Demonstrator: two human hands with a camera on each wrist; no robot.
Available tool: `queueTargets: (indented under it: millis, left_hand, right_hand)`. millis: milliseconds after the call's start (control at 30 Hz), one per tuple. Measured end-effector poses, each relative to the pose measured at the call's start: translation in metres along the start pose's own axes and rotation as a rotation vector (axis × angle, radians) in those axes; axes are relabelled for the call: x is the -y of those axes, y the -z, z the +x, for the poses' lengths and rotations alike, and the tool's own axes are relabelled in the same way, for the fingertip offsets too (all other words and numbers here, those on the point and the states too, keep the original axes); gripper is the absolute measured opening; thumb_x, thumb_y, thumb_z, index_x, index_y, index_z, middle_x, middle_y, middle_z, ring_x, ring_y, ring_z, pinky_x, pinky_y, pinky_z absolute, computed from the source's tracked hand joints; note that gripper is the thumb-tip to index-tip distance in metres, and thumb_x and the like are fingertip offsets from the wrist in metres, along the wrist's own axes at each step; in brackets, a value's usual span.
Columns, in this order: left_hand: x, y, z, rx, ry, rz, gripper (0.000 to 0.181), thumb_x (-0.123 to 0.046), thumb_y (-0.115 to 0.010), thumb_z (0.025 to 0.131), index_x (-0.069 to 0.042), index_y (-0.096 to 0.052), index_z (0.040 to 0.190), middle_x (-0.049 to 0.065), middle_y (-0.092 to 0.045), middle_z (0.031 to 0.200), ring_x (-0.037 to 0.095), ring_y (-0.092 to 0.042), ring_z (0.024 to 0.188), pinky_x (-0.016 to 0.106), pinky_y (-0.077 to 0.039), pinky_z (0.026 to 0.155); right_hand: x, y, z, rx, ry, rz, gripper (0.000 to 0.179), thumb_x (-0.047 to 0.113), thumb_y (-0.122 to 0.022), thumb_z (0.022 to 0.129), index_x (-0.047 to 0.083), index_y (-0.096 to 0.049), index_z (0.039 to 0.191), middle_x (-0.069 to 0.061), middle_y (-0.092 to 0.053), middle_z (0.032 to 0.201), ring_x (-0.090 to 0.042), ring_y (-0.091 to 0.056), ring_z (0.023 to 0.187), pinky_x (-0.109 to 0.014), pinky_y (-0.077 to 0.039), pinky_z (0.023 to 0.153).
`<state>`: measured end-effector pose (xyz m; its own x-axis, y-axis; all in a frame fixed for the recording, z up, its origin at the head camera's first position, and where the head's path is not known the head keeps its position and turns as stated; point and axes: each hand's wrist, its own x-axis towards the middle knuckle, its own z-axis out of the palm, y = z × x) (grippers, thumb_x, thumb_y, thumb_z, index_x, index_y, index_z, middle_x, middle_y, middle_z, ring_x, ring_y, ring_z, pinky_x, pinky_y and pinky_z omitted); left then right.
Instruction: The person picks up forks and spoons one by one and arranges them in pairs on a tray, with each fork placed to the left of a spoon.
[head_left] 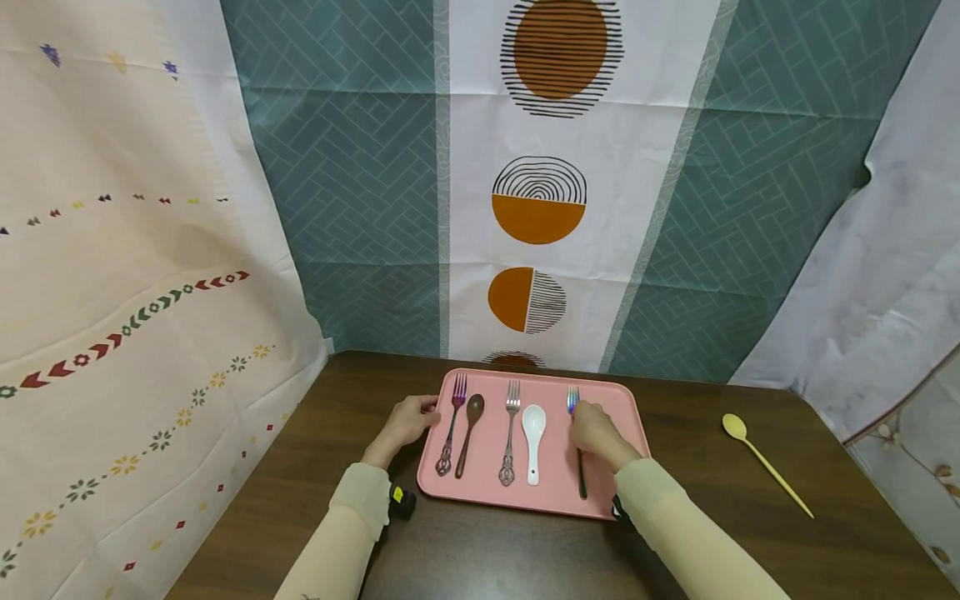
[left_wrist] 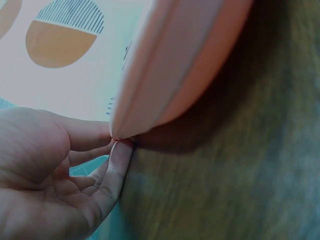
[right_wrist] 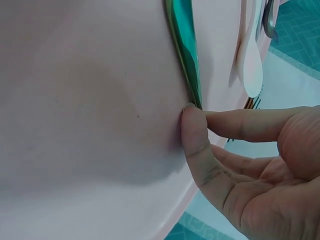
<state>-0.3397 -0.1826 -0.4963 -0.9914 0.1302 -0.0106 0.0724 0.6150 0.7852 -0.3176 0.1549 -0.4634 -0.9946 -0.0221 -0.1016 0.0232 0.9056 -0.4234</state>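
On a pink tray (head_left: 553, 454), cutlery lies in a row. My left hand (head_left: 408, 421) holds the tray's left rim (left_wrist: 165, 65), pinched between thumb and fingers. At the tray's right side, my right hand (head_left: 598, 437) pinches the iridescent fork (head_left: 582, 482) by its handle, thumb against fingertips; the hand covers the fork's middle in the head view. The green-tinted handle (right_wrist: 186, 45) shows in the right wrist view. Left of it lie a white spoon (head_left: 534, 425), a silver fork (head_left: 508, 442), a brown spoon (head_left: 474, 408) and a purple-headed fork (head_left: 458, 392).
A yellow long-handled spoon (head_left: 765, 458) lies on the dark wooden table (head_left: 720, 508), off to the right of the tray. Patterned cloth (head_left: 375, 208) hangs behind the table, with more cloth on both sides. A black wrist device (head_left: 402, 502) sits at my left cuff.
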Motion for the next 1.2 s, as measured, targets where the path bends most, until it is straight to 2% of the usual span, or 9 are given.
queueTargets:
  millis: [267, 500, 800, 967, 1100, 1167, 1200]
  left_hand:
    - [-0.0004, 0.0001, -0.0007, 0.003, -0.009, 0.005, 0.043, -0.008, -0.065, 0.100, 0.005, -0.061, 0.141, 0.010, -0.067, 0.102, 0.024, -0.060, 0.092, 0.042, -0.055, 0.089]
    - [-0.0004, -0.0010, -0.0011, 0.005, 0.002, 0.001, 0.043, -0.008, -0.064, 0.100, 0.004, -0.061, 0.141, 0.009, -0.067, 0.102, 0.024, -0.060, 0.093, 0.043, -0.055, 0.091]
    - [0.0007, -0.0004, 0.0002, -0.003, 0.000, 0.007, 0.043, -0.008, -0.064, 0.100, 0.004, -0.061, 0.141, 0.010, -0.067, 0.104, 0.025, -0.061, 0.094, 0.045, -0.055, 0.094]
    - [0.0019, -0.0012, 0.0000, 0.000, 0.001, 0.009, 0.042, -0.008, -0.064, 0.100, 0.003, -0.062, 0.141, 0.010, -0.067, 0.103, 0.024, -0.060, 0.094, 0.044, -0.055, 0.092]
    - [0.0027, -0.0012, 0.0005, 0.000, -0.005, 0.010, 0.042, -0.008, -0.064, 0.100, 0.004, -0.062, 0.140, 0.010, -0.068, 0.104, 0.024, -0.060, 0.093, 0.044, -0.055, 0.091]
    - [0.0029, -0.0013, 0.0004, 0.000, -0.005, 0.010, 0.042, -0.008, -0.064, 0.100, 0.004, -0.061, 0.141, 0.010, -0.068, 0.104, 0.024, -0.060, 0.093, 0.044, -0.055, 0.091]
    - [0.0029, -0.0013, 0.0003, 0.000, -0.005, 0.010, 0.042, -0.008, -0.064, 0.100, 0.004, -0.061, 0.141, 0.010, -0.068, 0.104, 0.024, -0.060, 0.093, 0.044, -0.055, 0.091]
  right_hand:
    - [-0.0022, -0.0004, -0.0019, 0.008, 0.013, 0.008, 0.024, -0.005, -0.050, 0.095, 0.005, -0.057, 0.074, -0.011, -0.055, 0.071, -0.023, -0.054, 0.063, -0.029, -0.041, 0.052]
    - [-0.0036, -0.0001, -0.0023, 0.011, 0.028, 0.018, 0.029, -0.007, -0.050, 0.093, 0.008, -0.050, 0.069, -0.009, -0.049, 0.068, -0.022, -0.049, 0.061, -0.029, -0.039, 0.052]
    - [-0.0024, 0.0018, -0.0007, 0.024, 0.015, 0.031, 0.027, -0.008, -0.052, 0.092, 0.006, -0.054, 0.069, -0.011, -0.057, 0.069, -0.023, -0.059, 0.059, -0.029, -0.046, 0.051]
    - [-0.0047, 0.0011, -0.0001, 0.016, 0.027, 0.038, 0.024, -0.007, -0.053, 0.090, 0.007, -0.052, 0.070, -0.011, -0.054, 0.069, -0.023, -0.056, 0.060, -0.029, -0.043, 0.051]
    - [-0.0069, 0.0040, -0.0022, 0.011, 0.036, 0.056, 0.012, -0.004, -0.055, 0.090, 0.003, -0.056, 0.080, -0.011, -0.056, 0.073, -0.024, -0.055, 0.063, -0.030, -0.043, 0.052]
    - [-0.0088, 0.0068, -0.0033, -0.004, 0.054, 0.061, 0.005, -0.003, -0.056, 0.091, -0.001, -0.061, 0.092, -0.012, -0.060, 0.079, -0.024, -0.054, 0.067, -0.031, -0.043, 0.056]
    - [-0.0099, 0.0084, -0.0037, -0.006, 0.054, 0.066, 0.010, -0.001, -0.057, 0.092, -0.003, -0.063, 0.099, -0.013, -0.063, 0.084, -0.024, -0.054, 0.069, -0.032, -0.044, 0.057]
